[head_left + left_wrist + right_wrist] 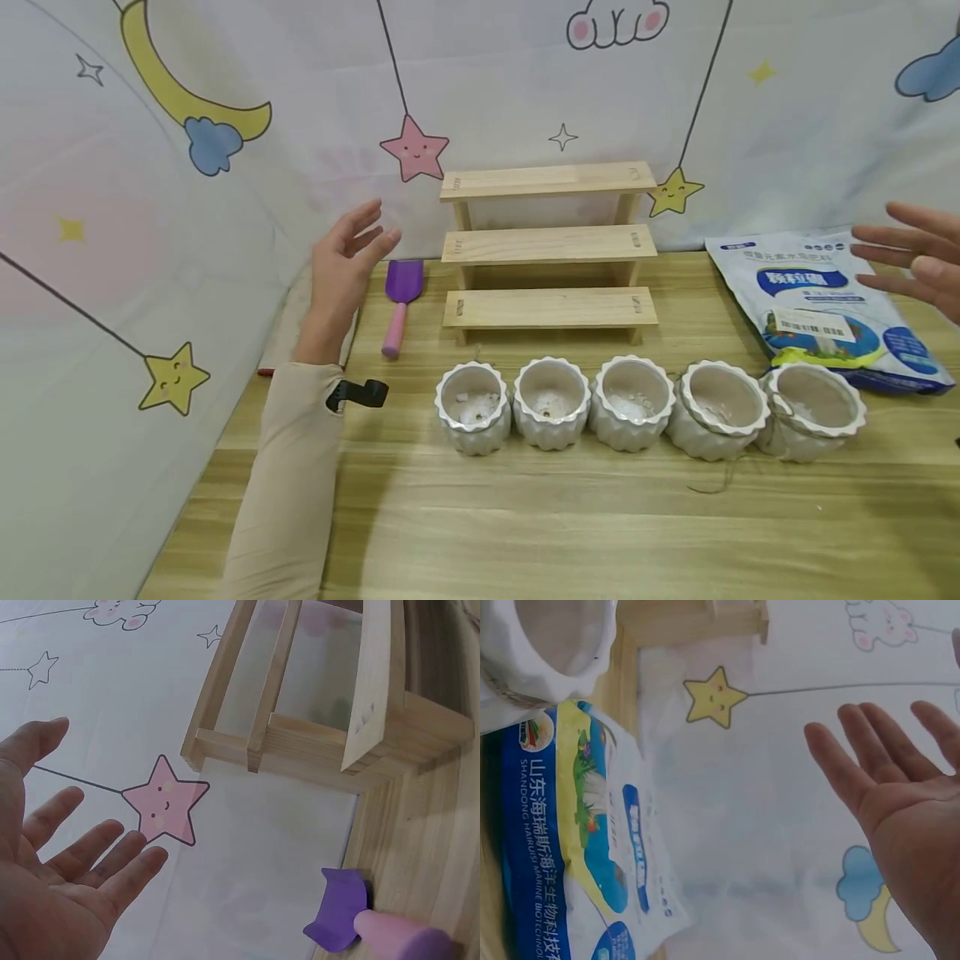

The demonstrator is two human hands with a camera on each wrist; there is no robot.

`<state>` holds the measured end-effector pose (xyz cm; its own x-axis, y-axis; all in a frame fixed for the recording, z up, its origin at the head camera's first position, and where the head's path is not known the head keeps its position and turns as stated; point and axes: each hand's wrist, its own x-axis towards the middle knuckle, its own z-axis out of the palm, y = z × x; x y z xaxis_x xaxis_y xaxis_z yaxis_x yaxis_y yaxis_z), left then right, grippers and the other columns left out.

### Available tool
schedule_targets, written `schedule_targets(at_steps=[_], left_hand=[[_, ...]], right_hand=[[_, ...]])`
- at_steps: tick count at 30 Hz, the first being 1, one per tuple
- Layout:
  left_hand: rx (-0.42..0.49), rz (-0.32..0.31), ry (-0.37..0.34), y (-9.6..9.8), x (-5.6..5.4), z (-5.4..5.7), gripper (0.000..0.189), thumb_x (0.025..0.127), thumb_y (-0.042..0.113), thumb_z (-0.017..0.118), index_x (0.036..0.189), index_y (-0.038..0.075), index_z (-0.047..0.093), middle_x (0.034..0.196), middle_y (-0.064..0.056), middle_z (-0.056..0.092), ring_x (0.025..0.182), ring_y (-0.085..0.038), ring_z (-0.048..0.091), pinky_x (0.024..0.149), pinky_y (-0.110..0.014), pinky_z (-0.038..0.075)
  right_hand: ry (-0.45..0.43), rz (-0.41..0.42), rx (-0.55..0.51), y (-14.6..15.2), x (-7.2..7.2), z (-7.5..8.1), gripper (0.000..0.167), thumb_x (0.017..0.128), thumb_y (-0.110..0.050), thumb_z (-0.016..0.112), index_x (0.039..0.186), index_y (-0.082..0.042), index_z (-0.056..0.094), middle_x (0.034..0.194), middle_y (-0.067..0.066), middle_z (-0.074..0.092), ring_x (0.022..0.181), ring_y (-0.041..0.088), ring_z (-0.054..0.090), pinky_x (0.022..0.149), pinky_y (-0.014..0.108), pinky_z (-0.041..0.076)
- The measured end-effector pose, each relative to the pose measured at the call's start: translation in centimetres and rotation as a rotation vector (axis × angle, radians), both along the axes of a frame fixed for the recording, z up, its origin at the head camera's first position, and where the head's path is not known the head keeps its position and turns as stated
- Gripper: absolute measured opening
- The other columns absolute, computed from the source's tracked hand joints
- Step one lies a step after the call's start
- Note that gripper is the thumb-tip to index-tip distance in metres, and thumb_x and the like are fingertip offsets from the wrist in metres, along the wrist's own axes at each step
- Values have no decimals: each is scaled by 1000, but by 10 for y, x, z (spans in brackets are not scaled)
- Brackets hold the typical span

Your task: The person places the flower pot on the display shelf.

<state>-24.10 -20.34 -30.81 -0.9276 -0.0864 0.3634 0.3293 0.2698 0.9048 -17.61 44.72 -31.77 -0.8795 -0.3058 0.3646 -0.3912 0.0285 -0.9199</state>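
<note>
My left hand (341, 271) is raised at the left, its fingers loosely spread and holding nothing. Nearest to it on the table lies a small shovel (403, 287) with a purple blade and pink handle. At the right edge my right hand (918, 254) hovers over a white and blue printed bag (825, 308), fingers extended, with nothing in it. Several white scalloped pots (552, 421) stand in a row across the table, with pale bits inside. Thin string is wound around the pots at the right end. Behind them rises a three-step wooden stand (551, 308).
A flat pale item (292, 321) with a reddish edge lies partly hidden behind the left forearm. White cloth (510, 92) printed with stars, moons and clouds hangs at the back and left. A loose strand of string (708, 490) trails on the wooden table (562, 533).
</note>
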Motion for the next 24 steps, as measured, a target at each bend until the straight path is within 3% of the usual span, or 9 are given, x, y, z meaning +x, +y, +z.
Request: schedule_targets(at_steps=[3,9,11,14,18,24], left_hand=[[35,-13,-12,4,-1,-8,53,99,24,78,149,13,63,148,-8,63,134,-26,60,110,-36,50],[60,11,-41,10,-4,-25,47,98,20,80,142,7,68,142,-10,67,131,-27,63,107,-33,52],[69,20,-63,10,-5,-32,45,97,20,81,139,6,70,139,-10,69,129,-26,64,106,-32,52],[76,29,-100,9,-5,-43,43,97,21,82,136,5,72,135,-8,71,124,-22,66,105,-30,52],[76,29,-133,9,-5,-56,41,96,19,83,133,3,73,130,-9,73,114,-16,69,101,-28,53],[101,-31,-163,15,-6,-69,39,96,11,82,131,-4,71,130,-22,71,106,-13,71,98,-27,55]], right_hand=[[19,6,71,1,4,-5,62,111,12,37,169,-6,23,158,-5,51,135,0,53,97,8,45],[119,-232,411,-13,23,-10,57,110,11,44,164,-4,37,159,2,52,138,3,52,102,13,46],[139,-265,475,-16,25,-13,56,109,10,47,163,-4,40,157,1,55,137,3,54,102,13,46],[122,-246,478,-14,23,-19,54,108,13,48,160,0,43,151,-4,59,132,0,56,102,14,47],[28,-255,532,-7,21,-30,51,110,4,54,159,-6,47,142,-21,59,122,-11,57,94,8,46],[-67,-262,565,-5,21,-38,49,106,7,58,153,-7,53,132,-31,61,114,-15,59,85,4,46]])
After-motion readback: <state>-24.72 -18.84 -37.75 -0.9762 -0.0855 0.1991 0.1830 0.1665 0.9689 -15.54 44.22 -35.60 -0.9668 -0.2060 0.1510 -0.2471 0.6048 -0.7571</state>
